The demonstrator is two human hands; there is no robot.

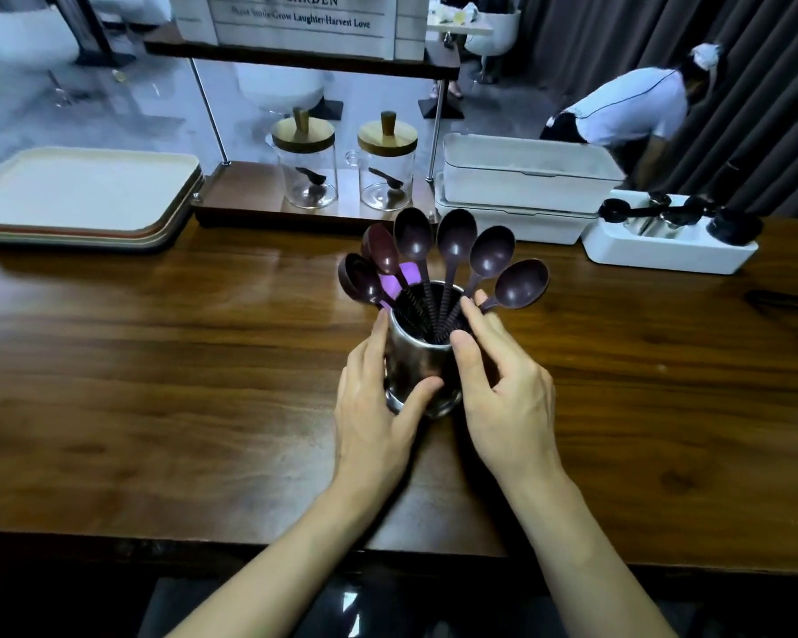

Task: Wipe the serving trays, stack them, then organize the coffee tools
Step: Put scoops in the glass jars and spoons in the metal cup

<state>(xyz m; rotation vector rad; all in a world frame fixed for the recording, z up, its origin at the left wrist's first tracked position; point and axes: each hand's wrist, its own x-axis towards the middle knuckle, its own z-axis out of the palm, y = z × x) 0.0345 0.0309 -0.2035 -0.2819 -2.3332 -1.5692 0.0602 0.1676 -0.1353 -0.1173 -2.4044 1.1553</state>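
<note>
While gripping the steel cup (422, 361) of scoops (456, 241), left hand (374, 398), right hand (507, 393); glass jars (307, 177) behind, trays (79, 191) leftward.

Dark wood table (157, 361) — stacked trays (79, 191) far left, a shelf stand (249, 191) with jars (305, 177) at the back, white bins (526, 177) right, steel cup (418, 361) of scoops (457, 241) in the middle.

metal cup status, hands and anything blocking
Left hand grips metal cup, right hand holds its rim. Six scoops fanned out inside. Trays stacked far left. Nothing blocking.
</note>
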